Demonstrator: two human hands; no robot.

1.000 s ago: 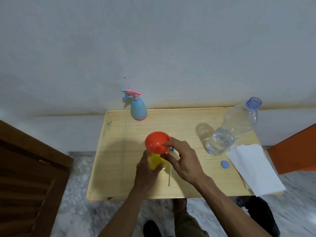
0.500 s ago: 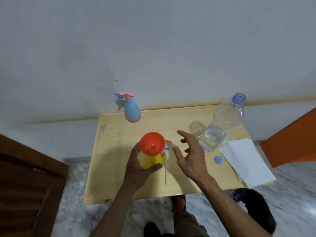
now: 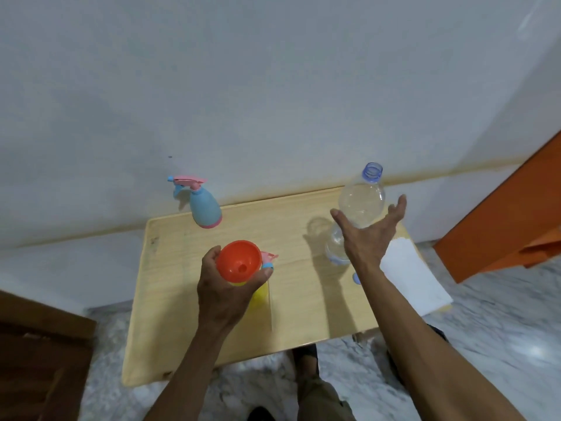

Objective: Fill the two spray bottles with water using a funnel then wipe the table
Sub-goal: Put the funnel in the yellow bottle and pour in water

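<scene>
The funnel (image 3: 239,262) is let go by the right hand (image 3: 365,235), and that hand is now swung across to the water bottle (image 3: 362,205) at the far right of the counter (image 3: 170,299). A second ago its fingers were pinched on the funnel's rim; now they are spread wide apart, thumb on one side and the rest on the other, cupped around the bottle's middle but not yet closed on it. Whether skin is touching plastic cannot be told.

The funnel is left seated in the neck of the yellow bottle (image 3: 260,296), and both are steadied by the left hand (image 3: 223,296), whose fingers are wrapped around the neck just under the orange bowl. That grip is unchanged from half a second back.

The water bottle stands upright and uncapped, with water seen low in its body; its blue cap (image 3: 355,278) lies on the counter beside the wrist. The yellow bottle's spray head (image 3: 268,259) is laid just beside the funnel. The blue bottle (image 3: 205,208) is parked at the back edge, head fitted, untouched. A white cloth (image 3: 413,278) hangs at the right edge for the wipe.

So setup looks finished, and pouring is judged to be next: bottle gripped, lifted, tipped over the funnel. No filling of the yellow bottle is visible yet.
</scene>
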